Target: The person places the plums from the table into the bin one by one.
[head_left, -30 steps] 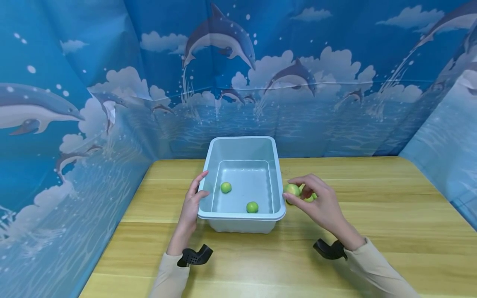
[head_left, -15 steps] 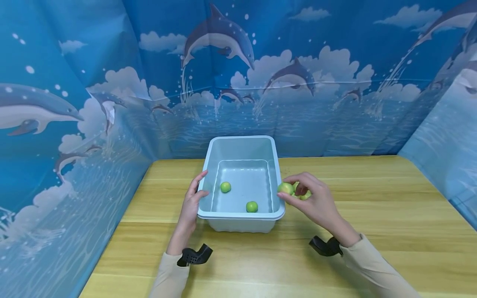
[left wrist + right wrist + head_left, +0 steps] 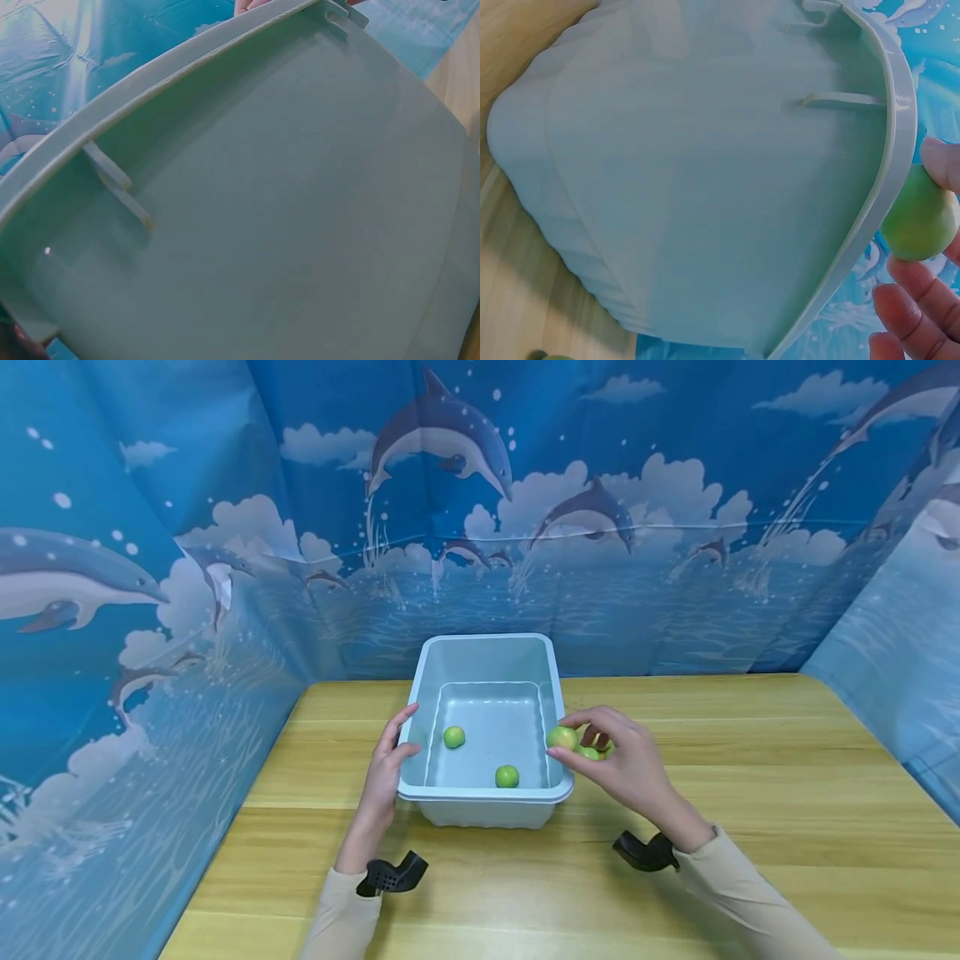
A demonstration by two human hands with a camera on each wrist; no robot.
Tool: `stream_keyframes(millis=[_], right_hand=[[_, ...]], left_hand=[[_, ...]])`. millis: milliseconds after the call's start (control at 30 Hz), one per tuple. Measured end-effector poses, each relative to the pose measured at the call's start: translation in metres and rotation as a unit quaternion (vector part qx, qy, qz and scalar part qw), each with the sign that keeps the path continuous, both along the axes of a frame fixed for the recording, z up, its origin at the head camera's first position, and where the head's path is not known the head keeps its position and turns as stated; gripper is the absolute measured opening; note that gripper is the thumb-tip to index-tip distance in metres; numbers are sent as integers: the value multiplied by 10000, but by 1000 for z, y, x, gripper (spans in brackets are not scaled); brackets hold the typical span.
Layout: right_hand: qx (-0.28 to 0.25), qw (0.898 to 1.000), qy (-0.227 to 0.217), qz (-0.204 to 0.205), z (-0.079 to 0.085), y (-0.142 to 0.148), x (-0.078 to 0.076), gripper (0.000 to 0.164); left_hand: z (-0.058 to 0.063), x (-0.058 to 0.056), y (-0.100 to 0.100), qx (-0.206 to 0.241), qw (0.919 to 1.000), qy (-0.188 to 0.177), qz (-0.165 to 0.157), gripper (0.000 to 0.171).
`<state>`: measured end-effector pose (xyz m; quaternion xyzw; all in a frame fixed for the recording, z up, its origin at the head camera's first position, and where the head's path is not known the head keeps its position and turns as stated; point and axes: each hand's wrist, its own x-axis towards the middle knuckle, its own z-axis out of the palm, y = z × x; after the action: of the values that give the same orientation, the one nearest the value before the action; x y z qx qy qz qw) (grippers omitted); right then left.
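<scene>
A pale blue-grey plastic tub (image 3: 486, 795) stands on the table with two small round green fruits inside, one fruit (image 3: 453, 737) at the left and another fruit (image 3: 507, 776) near the front wall. My left hand (image 3: 384, 768) grips the tub's left rim, thumb over the inner side. Between thumb and fingers, my right hand (image 3: 626, 760) pinches a larger yellow-green fruit (image 3: 562, 738) right at the tub's right rim. The right wrist view shows this fruit (image 3: 919, 217) at the rim's outer edge. More green fruit (image 3: 588, 752) shows behind the right fingers, partly hidden.
The wooden table (image 3: 750, 793) extends to both sides of the tub. A blue dolphin-print curtain (image 3: 675, 577) hangs behind and at both sides. Low in the right wrist view, the top of a green fruit (image 3: 555, 358) shows on the table.
My right hand has carried the pinched fruit left, from just outside the tub to over its right rim. My left hand and the two fruits in the tub have stayed in place.
</scene>
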<state>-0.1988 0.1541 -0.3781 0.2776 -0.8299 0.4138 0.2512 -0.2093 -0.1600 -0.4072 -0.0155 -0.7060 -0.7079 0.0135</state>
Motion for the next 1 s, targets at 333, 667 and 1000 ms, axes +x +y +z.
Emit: stream_keyframes(millis=[333, 667, 1000], right_hand=[[125, 9999, -85, -18, -1, -6, -2, 34], [287, 9996, 28, -6, 0, -12, -6, 33], [286, 9995, -77, 54, 1, -17, -6, 31]], left_hand=[[-1, 1, 0, 27, 10000, 11, -12, 55], [-1, -1, -2, 60, 10000, 23, -23, 55], [-1, -2, -1, 78, 9999, 40, -60, 55]])
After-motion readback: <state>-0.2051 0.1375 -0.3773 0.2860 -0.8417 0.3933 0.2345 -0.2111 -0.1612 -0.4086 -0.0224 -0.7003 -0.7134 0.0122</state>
